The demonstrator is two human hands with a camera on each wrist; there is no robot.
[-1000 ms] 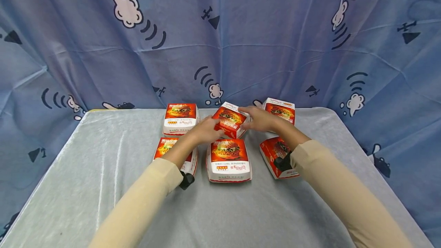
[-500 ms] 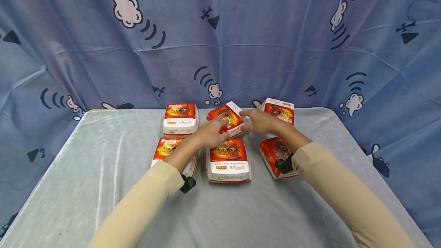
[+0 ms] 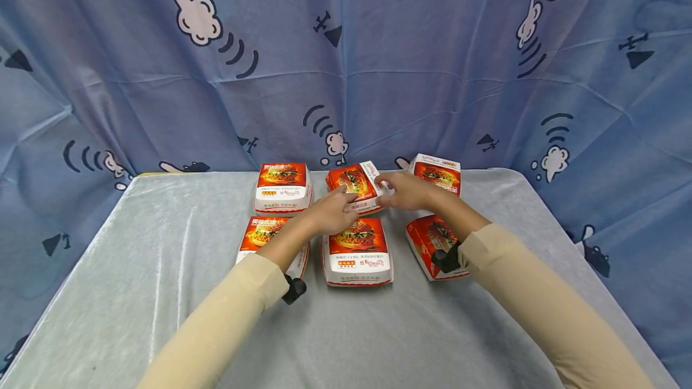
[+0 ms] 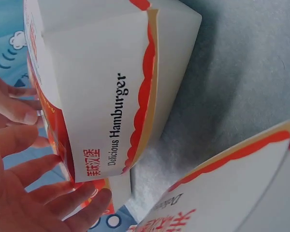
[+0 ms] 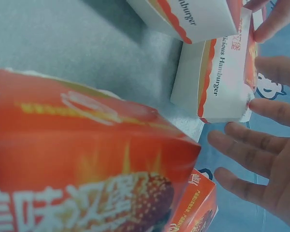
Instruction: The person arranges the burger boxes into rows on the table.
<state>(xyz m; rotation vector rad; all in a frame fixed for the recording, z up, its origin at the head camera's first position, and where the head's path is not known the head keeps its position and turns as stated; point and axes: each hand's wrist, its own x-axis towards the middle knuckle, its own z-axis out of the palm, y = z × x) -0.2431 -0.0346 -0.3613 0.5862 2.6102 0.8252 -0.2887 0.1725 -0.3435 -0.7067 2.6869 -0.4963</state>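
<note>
A red and white hamburger box (image 3: 354,180), the middle one of the back row, lies slightly turned on the table between both hands. My left hand (image 3: 331,212) reaches over its near left part, fingertips at the printed top. At its right side is my right hand (image 3: 405,189), thumb and forefinger touching the white edge. In the left wrist view the left hand (image 4: 43,193) has its fingers spread, partly behind a near box. The right wrist view shows the right hand (image 5: 270,150) with fairly straight fingers, its upper ones at the box's edge (image 5: 227,82).
Around it stand more hamburger boxes: back left (image 3: 282,188), front left (image 3: 262,233), front middle (image 3: 358,260), front right (image 3: 427,245) set askew, and back right (image 3: 439,173). A grey cloth covers the table (image 3: 162,269). A blue patterned curtain (image 3: 281,35) hangs behind.
The back middle box has turned counterclockwise between my hands, its white side now facing right, and settled lower. My left hand has shifted slightly right; the other boxes stay put.
</note>
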